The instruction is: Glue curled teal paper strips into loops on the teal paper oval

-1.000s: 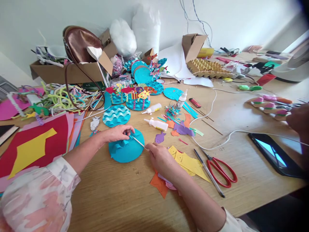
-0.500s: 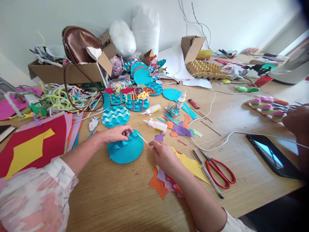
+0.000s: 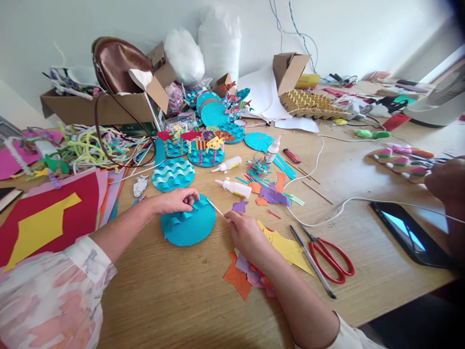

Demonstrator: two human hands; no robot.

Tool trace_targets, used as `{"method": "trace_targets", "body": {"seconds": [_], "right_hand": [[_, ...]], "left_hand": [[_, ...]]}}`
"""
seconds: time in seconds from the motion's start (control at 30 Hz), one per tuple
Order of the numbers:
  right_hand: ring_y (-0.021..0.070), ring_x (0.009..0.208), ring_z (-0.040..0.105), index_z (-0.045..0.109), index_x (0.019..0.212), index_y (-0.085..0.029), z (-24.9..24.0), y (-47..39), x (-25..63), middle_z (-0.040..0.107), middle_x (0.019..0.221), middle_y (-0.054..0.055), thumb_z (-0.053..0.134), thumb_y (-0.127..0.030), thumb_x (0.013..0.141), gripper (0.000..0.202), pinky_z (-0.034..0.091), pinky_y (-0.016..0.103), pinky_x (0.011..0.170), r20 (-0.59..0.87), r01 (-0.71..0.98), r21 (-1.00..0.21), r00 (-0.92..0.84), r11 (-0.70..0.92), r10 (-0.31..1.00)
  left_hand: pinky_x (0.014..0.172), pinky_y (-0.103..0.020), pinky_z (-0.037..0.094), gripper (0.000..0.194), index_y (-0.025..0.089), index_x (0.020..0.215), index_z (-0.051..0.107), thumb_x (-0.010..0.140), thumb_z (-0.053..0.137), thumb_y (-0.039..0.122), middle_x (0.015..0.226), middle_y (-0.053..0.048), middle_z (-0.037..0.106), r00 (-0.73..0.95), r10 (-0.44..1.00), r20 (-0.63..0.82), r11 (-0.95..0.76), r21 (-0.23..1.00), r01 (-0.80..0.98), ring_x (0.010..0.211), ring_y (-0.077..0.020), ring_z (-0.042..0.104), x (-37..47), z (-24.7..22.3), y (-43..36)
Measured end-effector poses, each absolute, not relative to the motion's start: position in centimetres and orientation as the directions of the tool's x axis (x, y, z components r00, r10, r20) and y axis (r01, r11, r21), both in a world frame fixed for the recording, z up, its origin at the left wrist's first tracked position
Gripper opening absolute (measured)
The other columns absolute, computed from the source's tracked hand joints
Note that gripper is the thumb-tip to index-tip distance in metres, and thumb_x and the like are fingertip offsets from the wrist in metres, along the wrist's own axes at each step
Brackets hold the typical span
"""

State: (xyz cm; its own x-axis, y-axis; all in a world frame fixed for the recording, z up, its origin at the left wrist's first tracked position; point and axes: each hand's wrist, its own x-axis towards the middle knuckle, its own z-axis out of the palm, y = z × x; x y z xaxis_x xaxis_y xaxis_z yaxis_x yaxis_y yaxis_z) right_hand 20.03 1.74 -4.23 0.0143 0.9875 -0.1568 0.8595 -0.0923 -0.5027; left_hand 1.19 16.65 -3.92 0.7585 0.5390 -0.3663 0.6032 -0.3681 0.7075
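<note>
A round blue disc lies on the table in front of me, with a wavy blue paper strip standing across its upper part. The curled fingers of my left hand press on the far end of the strip, their tips partly hidden. My right hand is closed round a thin white stick, whose tip reaches the disc's upper right edge. Beyond the disc is another round base with blue and pale waves. Two white glue bottles lie near it.
Red-handled scissors and a pen lie right of my right forearm, by paper scraps. A phone, white cable and another person's hand are farther right. Coloured sheets lie left.
Both hands keep nearly the same place and grip. The view has shifted very slightly; nothing else visibly differs.
</note>
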Motion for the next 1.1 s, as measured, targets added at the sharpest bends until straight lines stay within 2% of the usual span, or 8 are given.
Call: {"method": "trace_targets", "body": {"seconds": [0.43, 1.1], "right_hand": [[0.0159, 0.077, 0.059, 0.059, 0.100, -0.020, -4.94, 1.75, 19.65, 0.061, 0.087, 0.007, 0.036, -0.008, 0.082, 0.032, 0.036, 0.023, 0.061, -0.140, 0.902, -0.429, -0.013, -0.048, 0.990], [0.0169, 0.084, 0.059, 0.059, 0.103, -0.019, -4.93, 2.01, 19.38, 0.061, 0.093, 0.008, 0.036, -0.007, 0.081, 0.034, 0.037, 0.023, 0.066, -0.167, 0.906, -0.420, -0.027, -0.047, 0.986]], "left_hand": [[0.059, -0.023, 0.039, 0.035, 0.017, 0.094, 0.051, 0.059, 0.050, 0.020, 0.075, 0.001, 0.048, 0.760, 0.519, -0.392, -0.377, 0.692, 0.615, 0.068, -0.0132, 0.047, 1.26, -3.88, 16.70], [0.060, -0.024, 0.038, 0.034, 0.018, 0.093, 0.049, 0.059, 0.051, 0.021, 0.075, 0.002, 0.048, 0.783, 0.508, -0.360, -0.417, 0.693, 0.589, 0.069, -0.0133, 0.046, 1.13, -4.23, 16.84]]}}
